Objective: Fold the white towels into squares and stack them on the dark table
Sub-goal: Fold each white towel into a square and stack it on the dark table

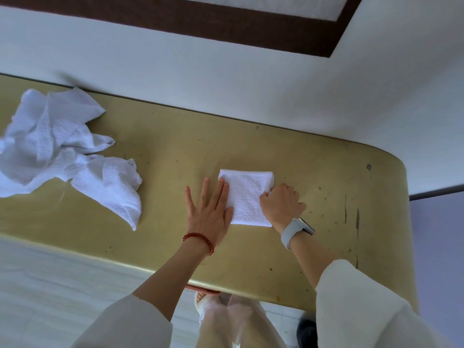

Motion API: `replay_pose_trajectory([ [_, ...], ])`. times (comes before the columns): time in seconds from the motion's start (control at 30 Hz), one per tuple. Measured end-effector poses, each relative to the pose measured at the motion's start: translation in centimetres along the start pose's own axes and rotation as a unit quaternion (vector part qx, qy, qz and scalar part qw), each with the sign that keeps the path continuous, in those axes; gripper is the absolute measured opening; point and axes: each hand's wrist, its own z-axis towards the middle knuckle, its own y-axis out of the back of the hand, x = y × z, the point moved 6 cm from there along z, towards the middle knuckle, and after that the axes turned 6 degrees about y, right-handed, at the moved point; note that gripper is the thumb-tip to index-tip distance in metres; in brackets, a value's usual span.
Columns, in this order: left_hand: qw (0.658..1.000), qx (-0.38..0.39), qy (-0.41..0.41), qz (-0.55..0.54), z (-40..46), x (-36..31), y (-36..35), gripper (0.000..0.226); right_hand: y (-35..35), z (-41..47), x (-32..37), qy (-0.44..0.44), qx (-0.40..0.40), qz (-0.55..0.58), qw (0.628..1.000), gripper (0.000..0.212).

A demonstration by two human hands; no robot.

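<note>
On the scuffed olive tabletop (251,146), flat left hand (209,209) should press the folded white terry towel (246,197) while curled right hand (281,203) pinches its edge square.

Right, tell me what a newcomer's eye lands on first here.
The folded white towel at mid-table, with the left hand flat on its left edge and the right hand gripping its right edge. Next, the crumpled towels heaped at the table's left end.

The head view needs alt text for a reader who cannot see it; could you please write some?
A person's left hand presses flat on a folded white towel on a worn yellowish table, while the right hand grips its right edge. A pile of unfolded white towels lies at the table's left.
</note>
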Motion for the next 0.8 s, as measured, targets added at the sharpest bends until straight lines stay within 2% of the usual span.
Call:
replay_pose_trajectory([
  [0.17, 1.0, 0.011, 0.001, -0.006, 0.0, -0.2, -0.1, 0.059, 0.4, -0.6, 0.7, 0.009, -0.026, 0.054, 0.998, 0.022],
  [0.27, 1.0, 0.031, 0.003, -0.001, 0.0, -0.3, -0.3, 0.061, 0.5, -1.0, 0.6, -0.008, -0.008, 0.236, 0.972, 0.012],
  [0.33, 0.999, 0.04, 0.006, -0.005, 0.4, -0.6, -0.2, 0.067, 1.3, -1.4, 1.0, 0.021, -0.02, 0.295, 0.955, 0.007],
  [0.4, 0.997, 0.042, 0.019, -0.066, 0.1, -0.8, 0.0, 0.063, 2.5, -2.2, 2.1, 0.097, -0.024, 0.289, 0.952, 0.005],
  [0.47, 0.977, 0.006, 0.059, -0.206, 0.1, 0.1, 1.1, 0.047, 3.4, -2.5, 3.8, 0.171, -0.014, 0.262, 0.95, 0.008],
  [0.53, 0.918, -0.058, 0.114, -0.375, 0.6, 0.9, 3.1, 0.038, 4.8, -2.8, 5.0, 0.228, 0.009, 0.235, 0.945, 0.009],
  [0.57, 0.861, -0.111, 0.179, -0.463, -1.8, 5.3, 5.7, 0.037, 6.1, -5.5, 9.9, 0.316, 0.042, 0.225, 0.921, 0.008],
  [0.6, 0.799, -0.115, 0.21, -0.552, -3.5, 8.3, 7.5, 0.038, 7.5, -7.8, 13.4, 0.37, 0.071, 0.213, 0.901, 0.007],
  [0.67, 0.692, 0.024, 0.189, -0.697, -2.9, 7.5, 7.5, 0.037, 8.9, -8.1, 13.9, 0.386, 0.085, 0.24, 0.887, 0.006],
  [0.73, 0.593, 0.133, 0.183, -0.773, -3.5, 6.8, 6.5, 0.034, 9.4, -7.9, 13.7, 0.383, 0.106, 0.277, 0.875, 0.019],
  [0.8, 0.519, 0.165, 0.19, -0.817, -4.0, 6.5, 5.7, 0.026, 9.3, -7.5, 12.5, 0.339, 0.124, 0.319, 0.876, 0.023],
])
